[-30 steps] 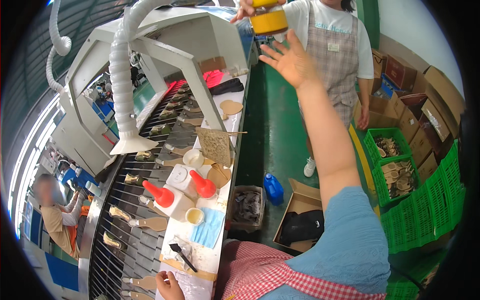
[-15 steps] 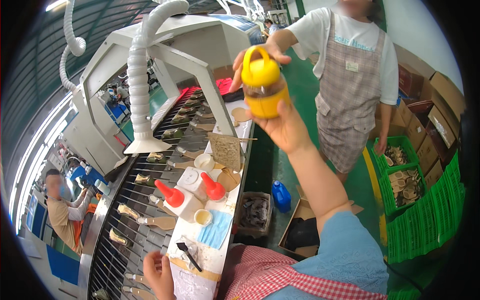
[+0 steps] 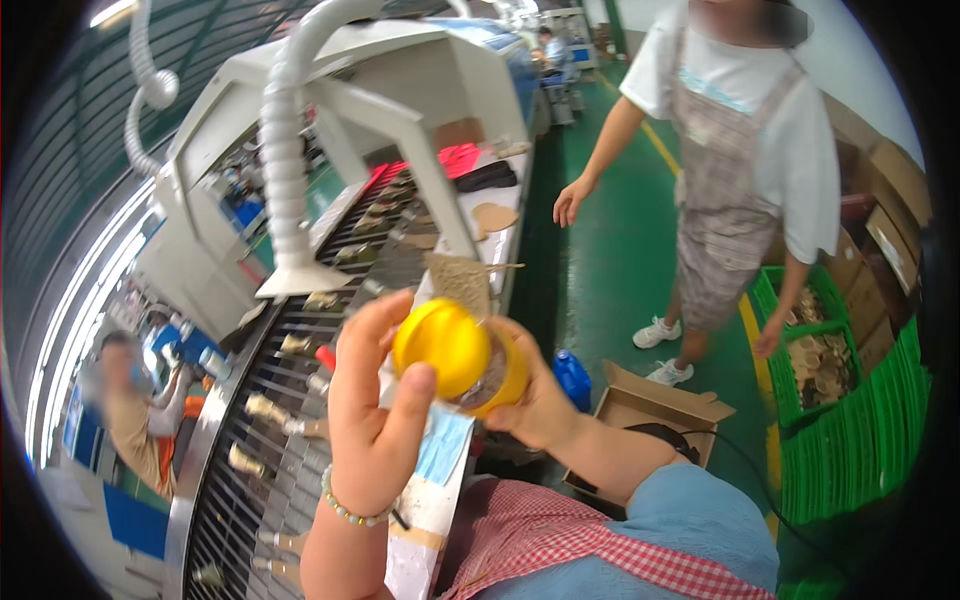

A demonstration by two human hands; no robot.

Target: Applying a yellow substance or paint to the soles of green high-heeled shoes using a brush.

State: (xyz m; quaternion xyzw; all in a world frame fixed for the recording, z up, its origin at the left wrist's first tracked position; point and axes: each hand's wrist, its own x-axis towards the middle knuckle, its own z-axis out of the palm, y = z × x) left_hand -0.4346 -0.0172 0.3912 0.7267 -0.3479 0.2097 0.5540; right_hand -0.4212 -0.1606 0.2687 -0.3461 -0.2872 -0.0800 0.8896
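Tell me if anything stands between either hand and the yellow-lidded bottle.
Nothing visible does: the left hand has thumb and fingers at the yellow lid, and the right hand holds the bottle lower down. The co-worker's nearer hand is apart from it.

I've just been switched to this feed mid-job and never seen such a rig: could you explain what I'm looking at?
There's no robot. A head-worn fisheye camera looks down at the wearer's own bare hands; straight edges bend near the rim. The right hand holds a yellow-lidded container, and the left hand, with a beaded bracelet at its wrist, grips the lid. Below, shoe parts lie on what looks like a conveyor. Beside it, a light blue mask lies on a white work surface. Another person stands beyond.
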